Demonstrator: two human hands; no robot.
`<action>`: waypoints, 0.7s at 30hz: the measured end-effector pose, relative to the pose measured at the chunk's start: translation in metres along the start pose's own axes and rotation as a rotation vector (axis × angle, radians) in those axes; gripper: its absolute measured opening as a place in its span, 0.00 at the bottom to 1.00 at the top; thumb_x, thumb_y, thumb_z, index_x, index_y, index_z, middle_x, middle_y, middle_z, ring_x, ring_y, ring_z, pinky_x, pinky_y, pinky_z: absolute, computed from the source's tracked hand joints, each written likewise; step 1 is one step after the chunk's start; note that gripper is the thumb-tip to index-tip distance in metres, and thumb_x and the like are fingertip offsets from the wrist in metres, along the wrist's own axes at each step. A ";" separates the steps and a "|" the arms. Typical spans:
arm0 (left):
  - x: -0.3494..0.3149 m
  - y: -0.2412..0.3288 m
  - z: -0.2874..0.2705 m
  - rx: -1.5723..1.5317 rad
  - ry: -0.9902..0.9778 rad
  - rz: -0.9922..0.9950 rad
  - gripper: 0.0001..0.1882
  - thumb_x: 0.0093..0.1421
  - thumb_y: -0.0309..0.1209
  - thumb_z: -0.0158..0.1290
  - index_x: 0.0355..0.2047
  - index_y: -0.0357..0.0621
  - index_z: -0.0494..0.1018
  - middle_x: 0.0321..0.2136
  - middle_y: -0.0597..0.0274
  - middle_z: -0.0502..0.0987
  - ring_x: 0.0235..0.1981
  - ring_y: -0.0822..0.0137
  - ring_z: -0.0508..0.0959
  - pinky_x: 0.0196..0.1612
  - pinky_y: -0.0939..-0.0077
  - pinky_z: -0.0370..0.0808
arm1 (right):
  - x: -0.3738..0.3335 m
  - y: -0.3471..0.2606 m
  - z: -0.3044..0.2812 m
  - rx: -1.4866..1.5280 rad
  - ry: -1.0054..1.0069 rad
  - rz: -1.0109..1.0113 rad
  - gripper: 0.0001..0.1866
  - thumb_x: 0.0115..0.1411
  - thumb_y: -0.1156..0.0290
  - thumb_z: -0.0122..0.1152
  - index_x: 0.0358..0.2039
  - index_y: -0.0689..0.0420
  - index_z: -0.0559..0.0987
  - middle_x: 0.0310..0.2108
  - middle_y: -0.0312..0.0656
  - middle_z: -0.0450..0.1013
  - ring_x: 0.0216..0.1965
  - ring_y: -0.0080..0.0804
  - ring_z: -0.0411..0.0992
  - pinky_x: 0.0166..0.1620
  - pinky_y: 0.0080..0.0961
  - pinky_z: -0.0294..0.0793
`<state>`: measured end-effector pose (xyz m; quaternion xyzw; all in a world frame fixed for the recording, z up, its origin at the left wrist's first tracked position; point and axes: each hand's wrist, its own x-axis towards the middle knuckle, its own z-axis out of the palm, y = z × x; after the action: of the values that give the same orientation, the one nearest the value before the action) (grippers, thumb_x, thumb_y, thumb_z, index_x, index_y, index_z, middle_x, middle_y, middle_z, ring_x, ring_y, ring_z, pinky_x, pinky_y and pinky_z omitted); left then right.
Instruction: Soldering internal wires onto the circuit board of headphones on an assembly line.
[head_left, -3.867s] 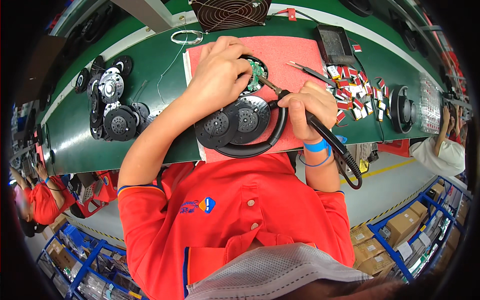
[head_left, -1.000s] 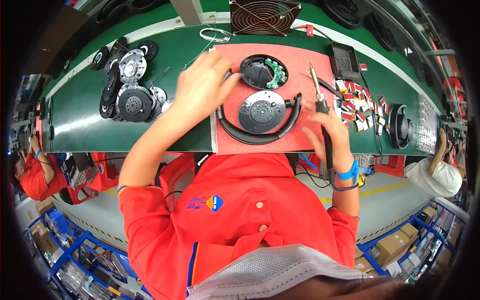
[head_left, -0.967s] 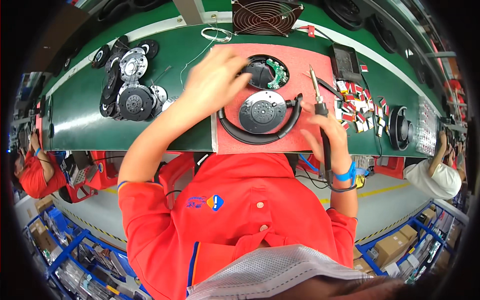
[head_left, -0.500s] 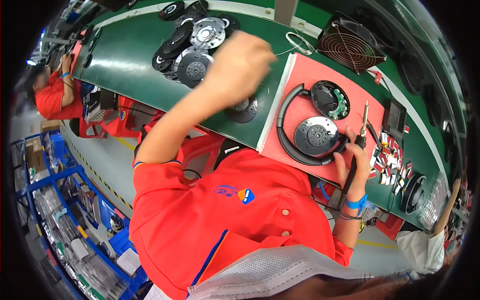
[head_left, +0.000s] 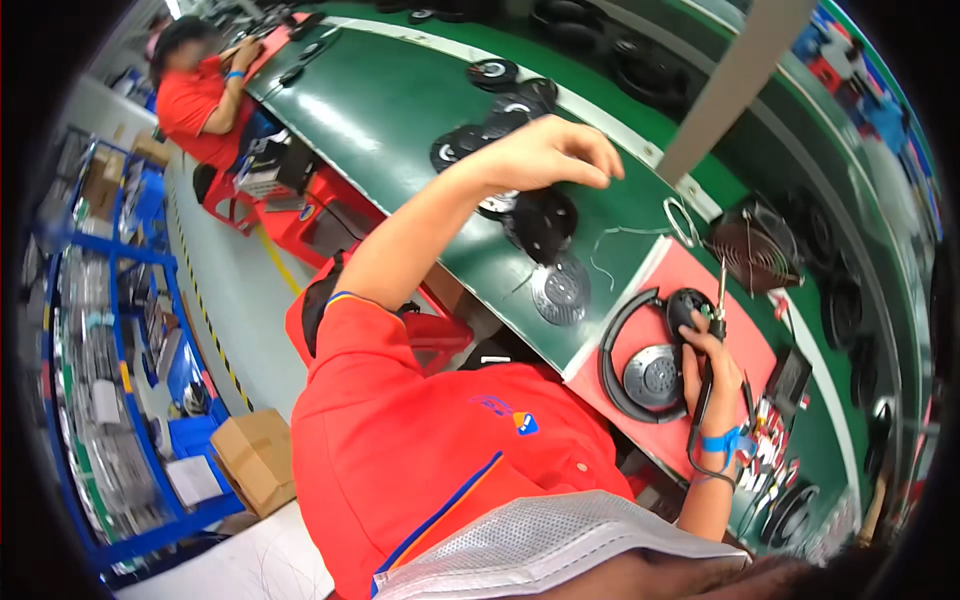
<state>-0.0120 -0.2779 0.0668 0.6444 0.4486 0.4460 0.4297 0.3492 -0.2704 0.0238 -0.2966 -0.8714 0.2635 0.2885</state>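
My left hand [head_left: 555, 155] hovers over a pile of round black speaker parts [head_left: 515, 115], its thumb apart from the bent fingers and nothing visible between them. Below it lie a dark round cover [head_left: 543, 222] and a grey perforated disc [head_left: 561, 292]. In my right hand [head_left: 715, 375] is a soldering iron [head_left: 718, 325], metal tip upward. That hand is over the right side of black over-ear headphones [head_left: 607, 355] on a pink mat [head_left: 655, 275]. One ear cup carries a perforated round plate [head_left: 652, 378]; the other ear cup [head_left: 682, 305] is partly covered by my fingers.
A fan with a round grille [head_left: 755, 250] stands behind the mat, near a loop of thin white cable [head_left: 680, 222]. Small red-and-white pieces [head_left: 768, 440] lie right of my right hand. A grey post [head_left: 735, 85] rises at the back. A co-worker [head_left: 205, 100] sits far left.
The view has turned, shifting the bench down and right. My right hand has brought the soldering iron over the far ear cup. My left hand, blurred before, now shows its thumb and fingers apart.
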 end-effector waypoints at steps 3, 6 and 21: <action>0.009 0.012 0.024 -0.134 -0.100 0.008 0.05 0.54 0.26 0.58 0.28 0.36 0.77 0.31 0.60 0.80 0.35 0.72 0.77 0.44 0.77 0.72 | 0.007 0.002 0.005 0.067 -0.028 -0.081 0.15 0.52 0.87 0.58 0.40 0.59 0.74 0.45 0.51 0.75 0.48 0.44 0.75 0.47 0.29 0.74; 0.022 0.031 0.061 -0.028 -0.288 -0.067 0.07 0.52 0.28 0.59 0.29 0.36 0.78 0.26 0.62 0.80 0.29 0.74 0.78 0.37 0.78 0.74 | 0.001 0.003 0.010 0.095 0.082 -0.044 0.16 0.51 0.86 0.61 0.41 0.59 0.72 0.45 0.51 0.76 0.48 0.44 0.75 0.48 0.30 0.73; 0.049 0.023 0.172 -0.082 -0.402 -0.309 0.07 0.53 0.26 0.59 0.29 0.33 0.78 0.26 0.61 0.80 0.29 0.75 0.77 0.35 0.81 0.74 | -0.021 -0.012 -0.006 0.237 0.484 0.062 0.19 0.53 0.88 0.60 0.42 0.59 0.67 0.33 0.46 0.75 0.35 0.30 0.75 0.37 0.22 0.75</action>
<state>0.1679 -0.2625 0.0581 0.6262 0.4286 0.2557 0.5990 0.3629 -0.2909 0.0283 -0.3418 -0.7306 0.2935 0.5130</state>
